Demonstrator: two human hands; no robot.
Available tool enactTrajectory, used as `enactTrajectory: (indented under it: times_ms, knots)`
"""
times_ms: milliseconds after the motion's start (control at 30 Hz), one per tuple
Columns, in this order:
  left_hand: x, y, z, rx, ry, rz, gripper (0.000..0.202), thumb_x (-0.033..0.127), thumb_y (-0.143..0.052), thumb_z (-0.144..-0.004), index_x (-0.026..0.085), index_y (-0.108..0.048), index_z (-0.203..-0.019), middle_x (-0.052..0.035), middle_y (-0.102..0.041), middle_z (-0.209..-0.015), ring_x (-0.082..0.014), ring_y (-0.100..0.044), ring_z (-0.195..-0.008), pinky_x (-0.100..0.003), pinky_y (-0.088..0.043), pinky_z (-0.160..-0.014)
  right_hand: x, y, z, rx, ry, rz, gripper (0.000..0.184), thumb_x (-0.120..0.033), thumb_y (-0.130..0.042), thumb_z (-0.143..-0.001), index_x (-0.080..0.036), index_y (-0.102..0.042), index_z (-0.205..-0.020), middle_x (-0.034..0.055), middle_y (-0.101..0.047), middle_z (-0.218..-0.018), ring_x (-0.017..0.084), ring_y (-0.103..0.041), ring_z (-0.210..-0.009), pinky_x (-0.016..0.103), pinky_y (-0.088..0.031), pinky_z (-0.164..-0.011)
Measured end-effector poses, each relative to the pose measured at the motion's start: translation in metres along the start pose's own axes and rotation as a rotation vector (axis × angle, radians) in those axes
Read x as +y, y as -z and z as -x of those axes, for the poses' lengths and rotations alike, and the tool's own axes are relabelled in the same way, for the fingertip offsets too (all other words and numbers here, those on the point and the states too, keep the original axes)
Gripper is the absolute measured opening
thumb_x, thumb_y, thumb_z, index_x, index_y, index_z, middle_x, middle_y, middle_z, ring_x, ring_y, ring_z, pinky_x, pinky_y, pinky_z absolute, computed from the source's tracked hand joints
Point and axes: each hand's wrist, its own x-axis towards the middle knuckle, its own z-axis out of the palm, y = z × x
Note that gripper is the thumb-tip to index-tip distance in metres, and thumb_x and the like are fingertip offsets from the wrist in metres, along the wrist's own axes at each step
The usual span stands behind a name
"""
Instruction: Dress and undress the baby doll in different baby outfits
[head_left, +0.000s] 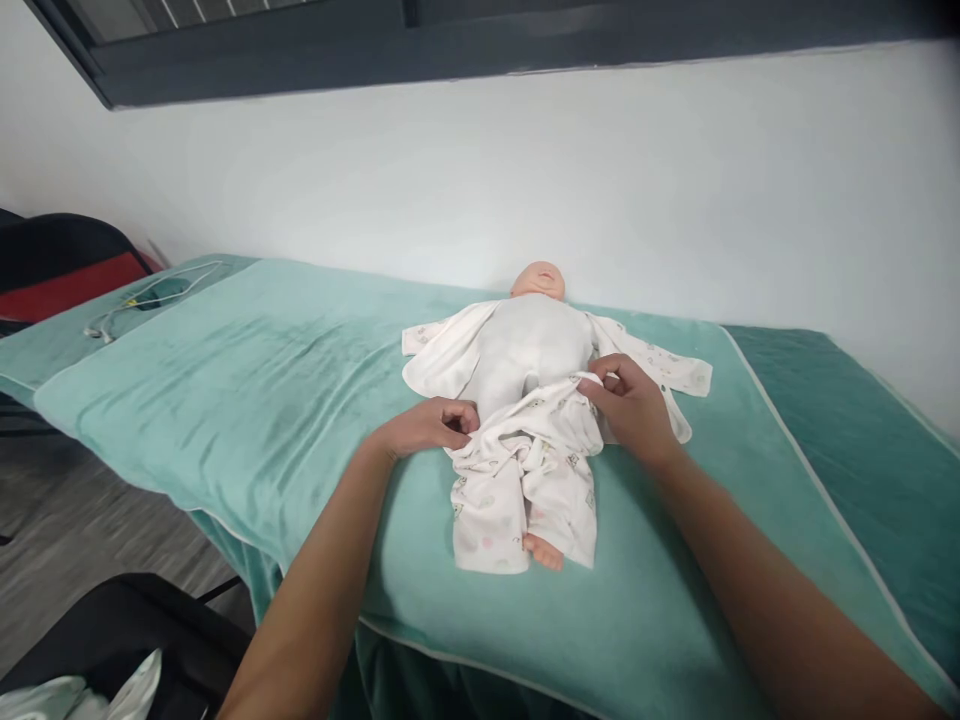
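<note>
A baby doll lies on its back on a teal blanket, head toward the wall. An open white patterned top is spread under its torso. White patterned trousers cover its legs, and one foot pokes out at the bottom. My left hand is closed on the trousers' waistband at the doll's left hip side. My right hand pinches the waistband on the other side, at the doll's belly.
A white cable and a dark small device lie at the blanket's far left. A black and red chair stands at the left. A black bag with white cloth sits at the lower left. The white wall runs behind the table.
</note>
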Motion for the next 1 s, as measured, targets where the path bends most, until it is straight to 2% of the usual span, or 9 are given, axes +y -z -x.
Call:
enactTrajectory:
  times_ms: [133, 367, 467, 567, 633, 733, 867, 933, 1000]
  knots:
    - [-0.007, -0.002, -0.002, 0.126, -0.128, 0.124, 0.017, 0.028, -0.070, -0.070, 0.018, -0.058, -0.075, 0.0004, -0.052, -0.079, -0.0118, -0.046, -0.072, -0.023, -0.037, -0.066, 0.009, -0.010, 0.002, 0.104, -0.092, 0.072, 0.023, -0.042, -0.063, -0.080, -0.023, -0.051, -0.080, -0.0065, -0.041, -0.060, 0.012, -0.037, -0.055, 0.025, -0.030, -0.052]
    - [-0.011, -0.008, -0.022, 0.571, -0.345, 0.248, 0.026, 0.036, -0.074, -0.074, 0.018, -0.056, -0.079, -0.0055, -0.063, -0.105, -0.0156, -0.057, -0.094, -0.027, -0.043, -0.085, 0.019, -0.010, 0.004, 0.004, -0.150, 0.070, 0.034, -0.054, -0.060, -0.083, -0.022, -0.049, -0.077, -0.0054, -0.046, -0.064, 0.013, -0.042, -0.061, 0.026, -0.034, -0.057]
    - [-0.009, -0.009, -0.041, 0.730, -0.360, 0.227, 0.026, 0.038, -0.072, -0.076, 0.020, -0.054, -0.081, -0.0030, -0.064, -0.097, -0.0143, -0.058, -0.089, -0.027, -0.043, -0.084, 0.021, -0.009, 0.005, -0.011, -0.151, 0.059, 0.039, -0.059, -0.059, -0.083, -0.022, -0.048, -0.074, -0.0057, -0.044, -0.060, 0.013, -0.040, -0.057, 0.026, -0.033, -0.053]
    - [-0.009, -0.007, -0.065, 0.919, -0.337, 0.158, 0.022, 0.036, -0.065, -0.080, 0.021, -0.050, -0.082, 0.0012, -0.059, -0.084, -0.0121, -0.054, -0.078, -0.024, -0.042, -0.078, 0.020, -0.011, 0.007, 0.042, -0.142, 0.056, 0.040, -0.060, -0.060, -0.083, -0.023, -0.049, -0.074, -0.0057, -0.044, -0.057, 0.013, -0.040, -0.055, 0.026, -0.034, -0.052]
    - [-0.010, -0.006, -0.077, 1.001, -0.323, 0.117, 0.019, 0.033, -0.063, -0.081, 0.021, -0.049, -0.082, 0.0023, -0.056, -0.080, -0.0117, -0.051, -0.076, -0.023, -0.040, -0.076, 0.018, -0.012, 0.008, 0.083, -0.144, 0.045, 0.039, -0.059, -0.061, -0.083, -0.023, -0.049, -0.074, -0.0060, -0.044, -0.056, 0.013, -0.041, -0.054, 0.026, -0.034, -0.052]
    - [-0.013, -0.003, -0.085, 0.945, -0.290, 0.115, 0.018, 0.034, -0.064, -0.080, 0.021, -0.051, -0.081, 0.0024, -0.055, -0.079, -0.0120, -0.050, -0.075, -0.023, -0.040, -0.072, 0.018, -0.011, 0.006, 0.042, -0.169, 0.014, 0.037, -0.057, -0.062, -0.082, -0.023, -0.049, -0.074, -0.0066, -0.043, -0.055, 0.012, -0.040, -0.052, 0.026, -0.033, -0.050]
    - [-0.015, -0.001, -0.079, 0.758, -0.202, 0.268, 0.024, 0.042, -0.063, -0.081, 0.019, -0.058, -0.081, 0.0018, -0.057, -0.076, -0.0120, -0.049, -0.070, -0.023, -0.039, -0.065, 0.018, -0.001, 0.003, -0.193, -0.204, -0.095, 0.029, -0.051, -0.061, -0.084, -0.023, -0.051, -0.083, -0.0056, -0.050, -0.062, 0.013, -0.045, -0.057, 0.025, -0.037, -0.053]
    - [-0.016, 0.001, -0.074, 0.692, -0.177, 0.333, 0.021, 0.038, -0.066, -0.077, 0.019, -0.061, -0.083, 0.0015, -0.059, -0.077, -0.0122, -0.051, -0.070, -0.024, -0.041, -0.065, 0.016, 0.007, 0.003, -0.328, -0.197, -0.165, 0.024, -0.045, -0.061, -0.085, -0.023, -0.052, -0.090, -0.0035, -0.058, -0.073, 0.013, -0.051, -0.064, 0.026, -0.042, -0.059]
    - [-0.016, 0.002, -0.071, 0.627, -0.175, 0.347, 0.021, 0.027, -0.069, -0.069, 0.019, -0.063, -0.088, 0.0006, -0.063, -0.084, -0.0134, -0.055, -0.076, -0.024, -0.044, -0.068, 0.014, 0.012, 0.004, -0.441, -0.189, -0.206, 0.022, -0.039, -0.063, -0.083, -0.023, -0.052, -0.093, -0.0016, -0.063, -0.082, 0.014, -0.055, -0.070, 0.027, -0.045, -0.064]
